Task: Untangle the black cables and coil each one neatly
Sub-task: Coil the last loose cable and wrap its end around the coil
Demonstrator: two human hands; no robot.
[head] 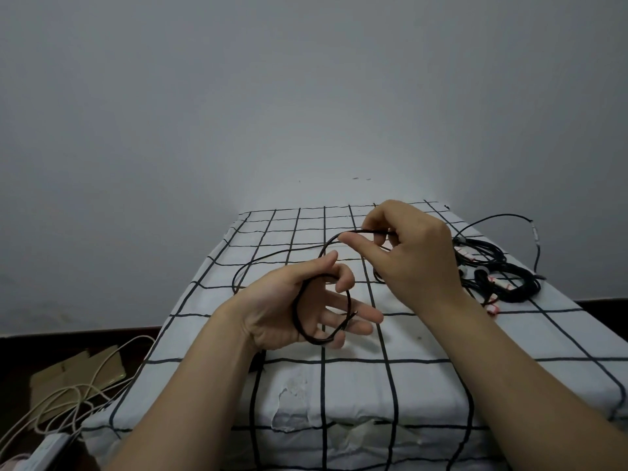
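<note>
A cable (298,312) is running between the left hand (299,307), nearer the camera, and the right hand (411,253), just behind it, above the middle of the bed (424,338). A pile of cables (499,277) is lying at the bed's far right. Cardboard (78,372) and cords (68,399) are sitting on the floor (20,348), left.

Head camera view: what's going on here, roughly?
A person is coiling a black cable over a checked sheet. The left hand holds a small loop of it between thumb and fingers, while the right hand pinches the cable further along, raised above the sheet. The cable's loose length trails across the sheet to the left. A heap of other black cables with small tags lies at the right, untouched.
</note>
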